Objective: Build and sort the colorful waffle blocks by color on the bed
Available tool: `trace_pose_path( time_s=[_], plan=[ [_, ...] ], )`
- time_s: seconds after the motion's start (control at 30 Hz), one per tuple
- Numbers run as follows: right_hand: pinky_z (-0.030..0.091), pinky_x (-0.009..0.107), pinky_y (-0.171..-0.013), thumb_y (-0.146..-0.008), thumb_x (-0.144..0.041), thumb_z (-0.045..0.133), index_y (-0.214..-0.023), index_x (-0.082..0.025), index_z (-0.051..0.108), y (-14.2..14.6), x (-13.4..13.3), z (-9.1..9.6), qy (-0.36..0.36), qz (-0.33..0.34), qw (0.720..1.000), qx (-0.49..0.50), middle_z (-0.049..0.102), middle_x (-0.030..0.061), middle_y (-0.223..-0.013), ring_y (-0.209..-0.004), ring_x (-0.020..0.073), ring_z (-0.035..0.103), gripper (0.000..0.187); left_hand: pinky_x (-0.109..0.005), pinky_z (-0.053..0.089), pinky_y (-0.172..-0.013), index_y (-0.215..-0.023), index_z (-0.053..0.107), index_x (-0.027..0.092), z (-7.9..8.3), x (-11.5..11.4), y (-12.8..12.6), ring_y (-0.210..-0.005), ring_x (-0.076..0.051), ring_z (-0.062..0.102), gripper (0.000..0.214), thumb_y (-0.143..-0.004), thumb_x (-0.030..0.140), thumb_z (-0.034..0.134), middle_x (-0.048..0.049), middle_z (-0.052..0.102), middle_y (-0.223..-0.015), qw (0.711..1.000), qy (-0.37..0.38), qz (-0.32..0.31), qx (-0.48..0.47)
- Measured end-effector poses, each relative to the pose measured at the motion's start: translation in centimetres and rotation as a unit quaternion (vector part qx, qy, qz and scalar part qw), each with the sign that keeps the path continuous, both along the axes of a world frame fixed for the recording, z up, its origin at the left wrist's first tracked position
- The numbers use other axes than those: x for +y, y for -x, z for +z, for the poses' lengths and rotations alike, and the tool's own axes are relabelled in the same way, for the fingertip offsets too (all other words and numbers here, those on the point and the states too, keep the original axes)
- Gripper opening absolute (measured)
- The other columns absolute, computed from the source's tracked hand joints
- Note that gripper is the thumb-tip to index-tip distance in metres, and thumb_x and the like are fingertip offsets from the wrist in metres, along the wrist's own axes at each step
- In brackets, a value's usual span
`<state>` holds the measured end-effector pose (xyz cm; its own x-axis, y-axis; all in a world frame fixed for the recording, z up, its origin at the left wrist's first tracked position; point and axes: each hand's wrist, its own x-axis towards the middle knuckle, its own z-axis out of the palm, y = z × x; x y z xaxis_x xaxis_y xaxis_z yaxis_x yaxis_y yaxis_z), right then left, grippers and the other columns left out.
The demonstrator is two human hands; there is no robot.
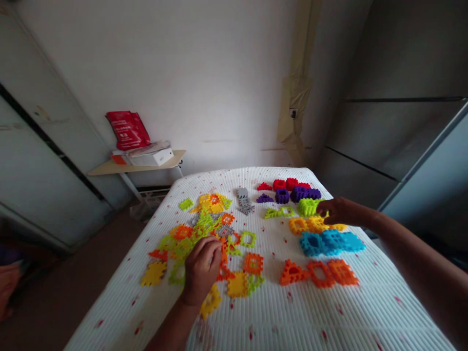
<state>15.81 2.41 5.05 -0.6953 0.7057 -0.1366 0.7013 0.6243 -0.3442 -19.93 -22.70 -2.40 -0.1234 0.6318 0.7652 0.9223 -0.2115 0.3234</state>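
My right hand (pixel 333 210) reaches to the stack of lime-green interlocking tiles (pixel 307 207), its fingers pinched on a green tile at the stack's right end. Just in front lie yellow tiles (pixel 298 225), then a blue stack (pixel 312 243). My left hand (pixel 202 265) is curled closed over the mixed pile; whether anything is in its fingers is hidden. Around it lie loose lime-green tiles (pixel 248 239), an orange square frame (pixel 253 263), a yellow square (pixel 237 284) and a yellow gear-shaped piece (pixel 211 301).
Sorted rows at right include red pieces (pixel 279 185), purple pieces (pixel 282 196) and orange pieces (pixel 320 274). Grey tiles (pixel 242 193) lie mid-table. A white ribbed cloth (pixel 270 321) covers the table. A side shelf (pixel 106 168) holds a red bag (pixel 127 130) and a white box (pixel 161 157).
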Motion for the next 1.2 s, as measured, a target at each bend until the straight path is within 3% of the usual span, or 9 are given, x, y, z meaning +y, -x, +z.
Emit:
trace_pose_path(
  time_s=[0.13, 0.23, 0.33, 0.47, 0.6, 0.8, 0.97, 1.2],
  plan=[
    [0.048, 0.028, -0.063, -0.068, -0.022, 0.057, -0.090, -0.018, 0.064, 1.1, -2.0, 1.1, -0.011, -0.007, 1.000, -0.007, 0.069, 0.0063, -0.083, -0.071, 0.0191, 0.064, 0.024, -0.027, 0.048, -0.081, -0.085, 0.065, 0.020, 1.4, 2.0, 2.3, -0.087, -0.015, 0.061, 0.017, -0.083, 0.017, 0.048, -0.0037, 0.066, -0.089, 0.991, 0.121, 0.064, -0.012],
    [0.047, 0.026, -0.062, -0.073, -0.023, 0.054, -0.093, -0.018, 0.063, 2.7, -4.5, 1.9, -0.020, 0.005, 1.000, 0.022, 0.067, 0.0048, -0.079, -0.068, 0.0169, 0.062, 0.023, -0.028, 0.045, -0.088, -0.097, 0.066, 0.020, 2.7, 4.9, 4.3, -0.097, -0.017, 0.059, 0.025, -0.082, 0.018, 0.047, -0.0047, 0.067, -0.100, 0.946, 0.299, 0.116, 0.052],
    [0.045, 0.025, -0.062, -0.076, -0.023, 0.054, -0.094, -0.019, 0.064, 4.6, -7.5, 2.2, -0.001, 0.050, 0.997, 0.055, 0.067, 0.0039, -0.080, -0.068, 0.0152, 0.060, 0.020, -0.030, 0.042, -0.091, -0.099, 0.068, 0.019, 3.1, 8.2, 6.1, -0.102, -0.020, 0.057, 0.030, -0.078, 0.012, 0.047, -0.0068, 0.067, -0.104, 0.925, 0.346, 0.130, 0.087],
    [0.046, 0.024, -0.064, -0.077, -0.021, 0.058, -0.096, -0.019, 0.065, 6.6, -11.4, 1.8, 0.044, 0.109, 0.991, 0.071, 0.068, 0.0041, -0.085, -0.071, 0.0144, 0.061, 0.021, -0.032, 0.042, -0.087, -0.101, 0.068, 0.018, 2.3, 11.3, 7.4, -0.105, -0.023, 0.056, 0.037, -0.075, 0.006, 0.045, -0.0097, 0.066, -0.105, 0.907, 0.375, 0.148, 0.124],
    [0.045, 0.024, -0.063, -0.077, -0.019, 0.060, -0.099, -0.019, 0.066, 7.5, -13.9, 1.1, 0.052, 0.159, 0.982, 0.084, 0.069, 0.0049, -0.088, -0.072, 0.0140, 0.062, 0.023, -0.035, 0.040, -0.087, -0.092, 0.069, 0.017, 1.4, 12.5, 7.6, -0.104, -0.024, 0.054, 0.032, -0.077, 0.007, 0.043, -0.0117, 0.066, -0.101, 0.892, 0.394, 0.154, 0.158],
    [0.045, 0.025, -0.068, -0.080, -0.026, 0.062, -0.107, -0.019, 0.065, 8.3, -15.8, -0.1, 0.060, 0.238, 0.964, 0.103, 0.069, 0.0057, -0.097, -0.076, 0.0142, 0.063, 0.028, -0.041, 0.039, -0.083, -0.086, 0.066, 0.012, 1.5, 12.4, 7.4, -0.101, -0.028, 0.054, 0.031, -0.079, 0.007, 0.036, -0.0169, 0.063, -0.099, 0.881, 0.406, 0.149, 0.192],
    [0.044, 0.023, -0.070, -0.080, -0.029, 0.064, -0.109, -0.018, 0.063, 9.7, -17.0, -0.7, 0.049, 0.291, 0.951, 0.090, 0.070, 0.0054, -0.097, -0.084, 0.0149, 0.063, 0.031, -0.041, 0.040, -0.079, -0.083, 0.064, 0.014, 1.8, 12.4, 7.5, -0.098, -0.029, 0.054, 0.025, -0.076, 0.010, 0.041, -0.0161, 0.064, -0.098, 0.871, 0.418, 0.143, 0.213],
    [0.044, 0.023, -0.068, -0.080, -0.028, 0.065, -0.110, -0.018, 0.062, 10.7, -16.9, -0.3, 0.049, 0.309, 0.947, 0.075, 0.070, 0.0043, -0.096, -0.084, 0.0144, 0.063, 0.032, -0.044, 0.040, -0.078, -0.090, 0.062, 0.014, 2.5, 11.2, 6.8, -0.096, -0.033, 0.056, 0.027, -0.076, 0.015, 0.038, -0.0166, 0.065, -0.092, 0.883, 0.374, 0.167, 0.231]
  ],
)
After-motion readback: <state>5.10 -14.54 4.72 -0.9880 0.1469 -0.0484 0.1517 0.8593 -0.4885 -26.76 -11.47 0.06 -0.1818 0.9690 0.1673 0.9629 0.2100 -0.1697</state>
